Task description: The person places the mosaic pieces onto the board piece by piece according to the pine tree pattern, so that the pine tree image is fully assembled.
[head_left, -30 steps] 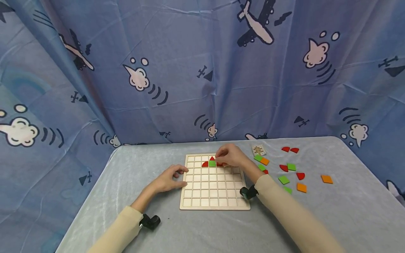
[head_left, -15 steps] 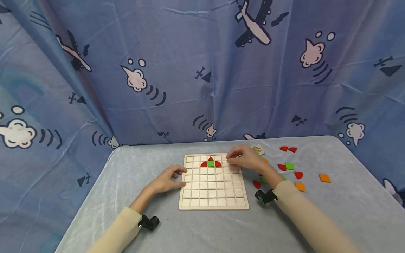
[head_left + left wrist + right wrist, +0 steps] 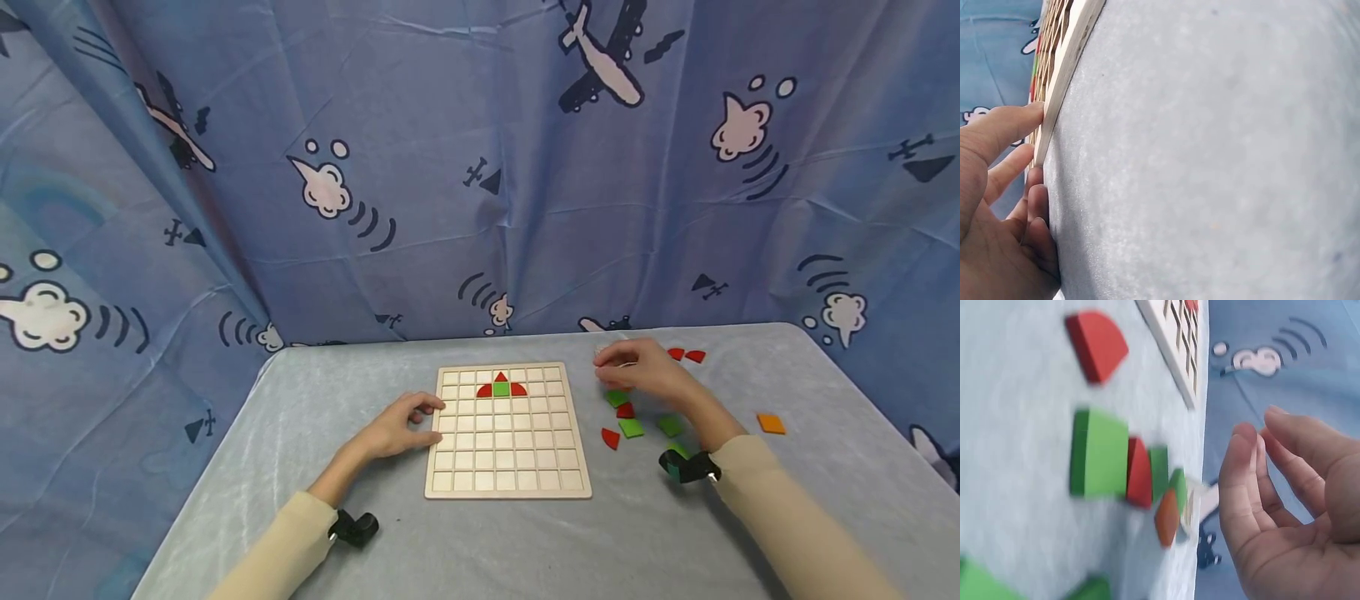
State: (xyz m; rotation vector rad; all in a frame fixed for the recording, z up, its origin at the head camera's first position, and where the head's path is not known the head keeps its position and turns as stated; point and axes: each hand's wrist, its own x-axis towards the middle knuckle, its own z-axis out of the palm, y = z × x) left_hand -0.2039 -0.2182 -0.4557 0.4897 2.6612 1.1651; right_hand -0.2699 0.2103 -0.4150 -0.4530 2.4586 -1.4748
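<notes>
A pale wooden grid board (image 3: 510,458) lies on the table. Near its top, a red triangle (image 3: 501,377) sits above a green square (image 3: 501,389), with a red quarter-circle on either side. My left hand (image 3: 395,427) rests at the board's left edge; in the left wrist view the thumb and forefinger tips touch its rim (image 3: 1063,81). My right hand (image 3: 647,367) hovers over the loose pieces right of the board. Its fingers are loosely bent with nothing between them. Below it in the right wrist view are a green square (image 3: 1107,453) and an orange piece (image 3: 1166,517).
More loose pieces lie on the right: a red quarter-circle (image 3: 611,438), a green square (image 3: 631,427) and an orange square (image 3: 771,424). Two red quarter-circles are farther back, and the right hand and forearm hide other pieces. A blue patterned curtain (image 3: 420,167) hangs behind the table.
My right hand has left the board and moved right, over the loose pieces. The red quarter-circle it covered now shows beside the green square. My left hand has stayed in place.
</notes>
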